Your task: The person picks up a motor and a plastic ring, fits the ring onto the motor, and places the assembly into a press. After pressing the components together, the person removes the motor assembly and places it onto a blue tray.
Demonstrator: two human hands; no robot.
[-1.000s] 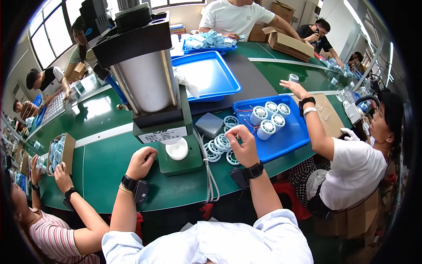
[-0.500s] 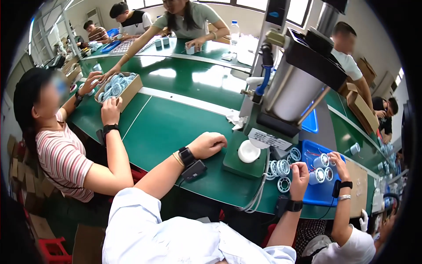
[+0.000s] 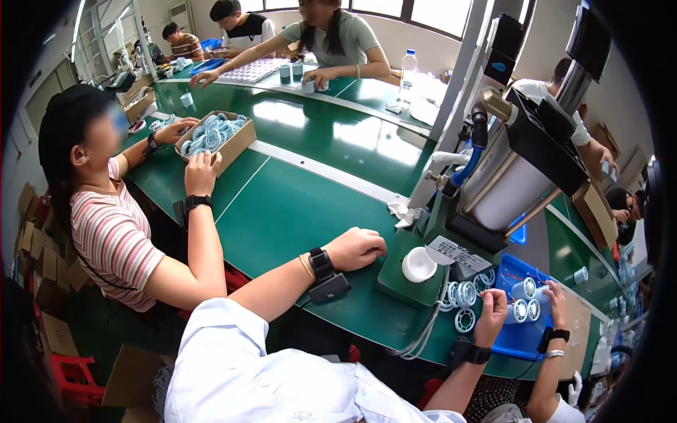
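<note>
My left hand [image 3: 357, 249] rests on the green table with its fingers curled in, and nothing shows in them. It lies just left of the press's green base [image 3: 403, 285], which carries a round white holder [image 3: 419, 265]. My right hand [image 3: 491, 317] is raised beside the blue tray [image 3: 525, 345], its fingers pinched together; whatever they may hold is too small to make out. Close to its fingertips, several pale blue slotted rings [image 3: 462, 294] stand in a row on the table. One more ring [image 3: 465, 320] lies flat, nearer to me.
Above the base looms the press cylinder [image 3: 504, 176]; grey cables [image 3: 431, 324] hang off its front. Several pale blue cylinders [image 3: 520, 311] with wires lie in the tray, a co-worker's hand [image 3: 557, 303] at them. At left, another co-worker handles a cardboard box [image 3: 236, 146] of rings.
The view has shifted, so most things sit further right and lower. The person across has drawn a hand back from the ring box. My hands keep much the same place and shape.
</note>
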